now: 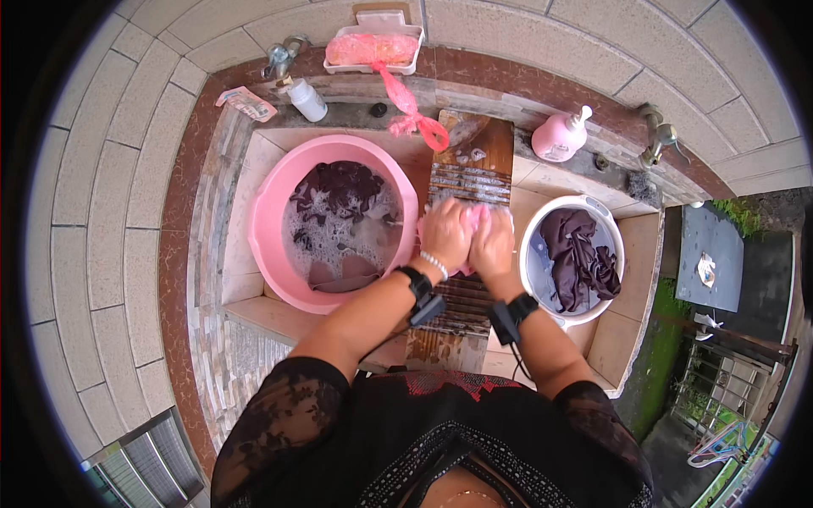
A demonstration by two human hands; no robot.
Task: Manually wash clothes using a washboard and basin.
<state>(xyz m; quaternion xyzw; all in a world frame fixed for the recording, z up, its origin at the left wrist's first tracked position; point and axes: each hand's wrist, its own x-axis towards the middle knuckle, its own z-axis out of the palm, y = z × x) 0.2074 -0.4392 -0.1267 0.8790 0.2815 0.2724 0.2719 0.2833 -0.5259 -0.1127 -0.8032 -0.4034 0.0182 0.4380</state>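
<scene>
A wooden washboard [454, 305] with ridges lies across the tiled sink in front of me, wet and soapy. On its middle, my left hand [446, 233] and my right hand [492, 244] are pressed close together, both gripping a bunched pink cloth [471, 222]. Most of the cloth is hidden under my fingers. To the left sits a pink basin [263, 254] with dark clothes [340, 190] soaking in sudsy water. On the right, a white basin [528, 279] holds a dark wet garment [575, 254] in water.
Along the back ledge stand a white bottle [308, 100], a pink pump bottle [559, 134] and a soap tray [406, 62] with a pink net bag [406, 98] trailing onto the washboard. Taps [279, 58] project at both sides. A packet [248, 103] lies at the left corner.
</scene>
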